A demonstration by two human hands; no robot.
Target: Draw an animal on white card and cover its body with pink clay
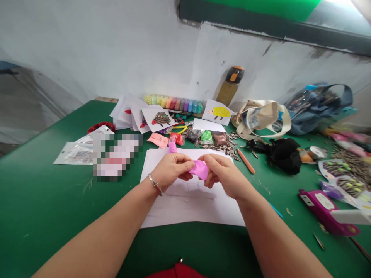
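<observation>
Left hand [173, 168] and right hand [223, 170] pinched the pink piece [199, 170] mid-frame; uneven tugging, I judged, risked tearing it.

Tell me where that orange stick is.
In the head view, the orange stick lies right of centre on the green table, between the right hand and the black bundle.

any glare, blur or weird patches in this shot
All in the head view: washed-out glare, top right corner; pixel squares left of the paper hide what is there; seeds at far right look smeared; forearms seem stretched, perhaps by a wide lens; pink clay reads fairly clear.
</observation>
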